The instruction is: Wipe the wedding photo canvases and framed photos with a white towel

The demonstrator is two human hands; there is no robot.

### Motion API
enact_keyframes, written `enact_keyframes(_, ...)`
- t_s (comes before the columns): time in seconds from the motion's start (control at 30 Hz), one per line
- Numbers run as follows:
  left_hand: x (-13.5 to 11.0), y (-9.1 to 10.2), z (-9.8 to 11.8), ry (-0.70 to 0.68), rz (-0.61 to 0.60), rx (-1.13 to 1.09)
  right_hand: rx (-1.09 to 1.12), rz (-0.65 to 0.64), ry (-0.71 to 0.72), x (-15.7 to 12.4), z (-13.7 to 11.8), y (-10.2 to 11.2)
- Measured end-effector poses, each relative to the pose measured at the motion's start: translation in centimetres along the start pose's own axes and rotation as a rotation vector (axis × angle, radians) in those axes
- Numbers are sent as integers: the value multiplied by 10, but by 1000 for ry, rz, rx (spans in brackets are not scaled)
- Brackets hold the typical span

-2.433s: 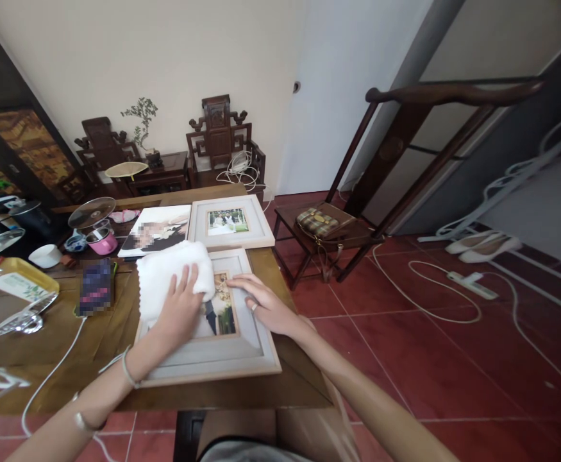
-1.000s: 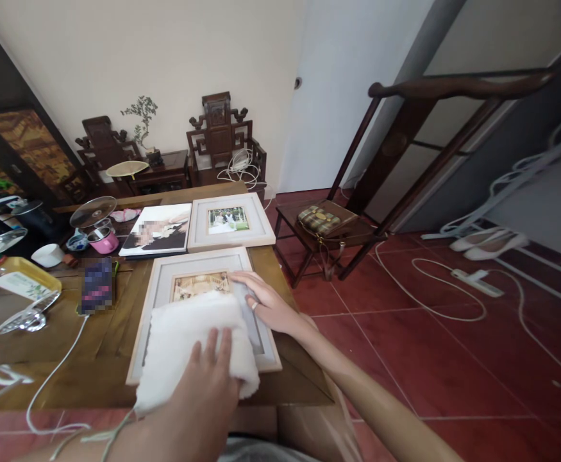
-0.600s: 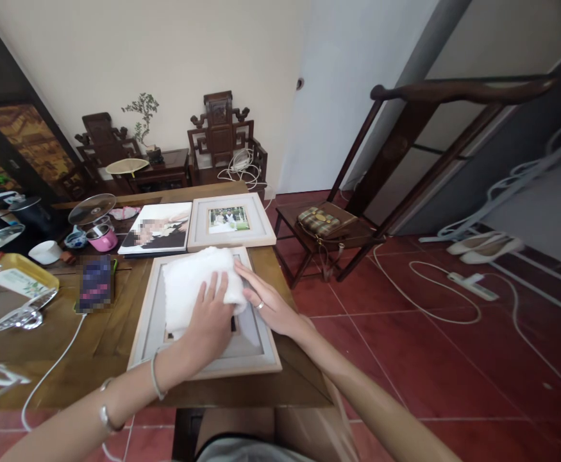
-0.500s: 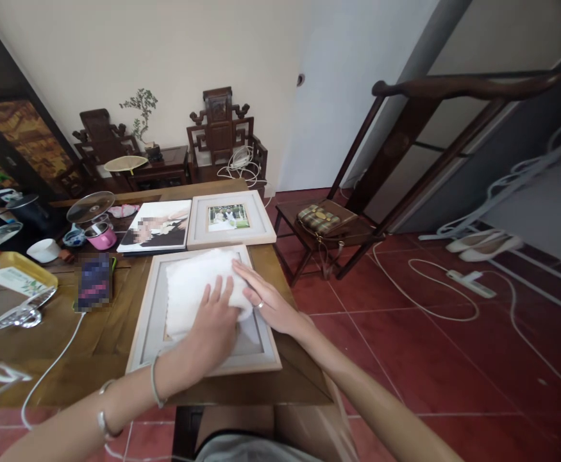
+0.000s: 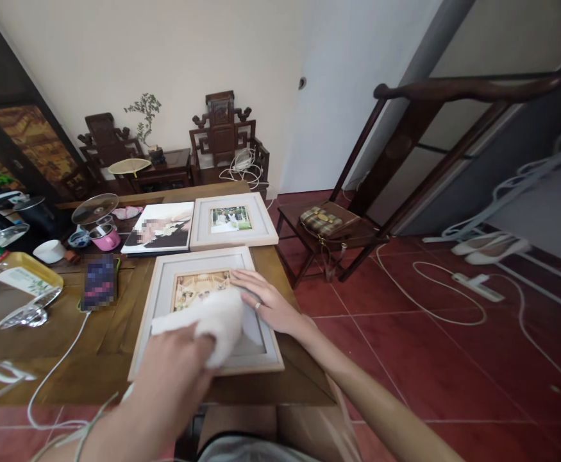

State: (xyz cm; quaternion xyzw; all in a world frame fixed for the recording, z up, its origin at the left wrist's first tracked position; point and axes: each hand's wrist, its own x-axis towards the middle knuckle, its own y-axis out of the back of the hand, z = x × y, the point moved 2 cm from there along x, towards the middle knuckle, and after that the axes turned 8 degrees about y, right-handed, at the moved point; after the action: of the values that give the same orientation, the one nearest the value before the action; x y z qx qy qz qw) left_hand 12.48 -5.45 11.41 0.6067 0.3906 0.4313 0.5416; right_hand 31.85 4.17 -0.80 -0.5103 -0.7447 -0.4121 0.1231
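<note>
A light wood photo frame [image 5: 144, 321] lies face up on the table's near right corner, a warm-toned photo [image 5: 193, 285] showing in its middle. Bunched over its lower half is a white cloth [image 5: 228, 321], gripped by my left hand [image 5: 172, 356], whose fingers curl into it. My right hand [image 5: 273, 305] lies flat on the frame's right side, fingers stretched toward the photo and a ring on one finger. The cloth's edge touches or nearly touches that hand. Part of the frame's lower left is hidden behind my left hand.
Behind it lie a second photo frame [image 5: 265, 221] and a white-edged picture panel [image 5: 167, 224]. Leftward are a phone [image 5: 98, 282] on a cable, a pink cup [image 5: 106, 237] and an oil bottle [image 5: 30, 273]. A wooden chair [image 5: 357, 234] with a plaid bag [image 5: 319, 220] stands right.
My left hand has pulled the cloth toward me and bunched it, uncovering the photo in the frame. The right hand stays at the frame's right side.
</note>
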Motion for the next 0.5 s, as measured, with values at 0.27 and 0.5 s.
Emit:
enact_keyframes(0.27, 86, -14, -21, -142, 513, -99, 5, -7, 0, 0, 1, -3)
enact_keyframes(0.5, 115, -78, 3, -230, 34, -67, -13, -23, -6, 2, 1, -3)
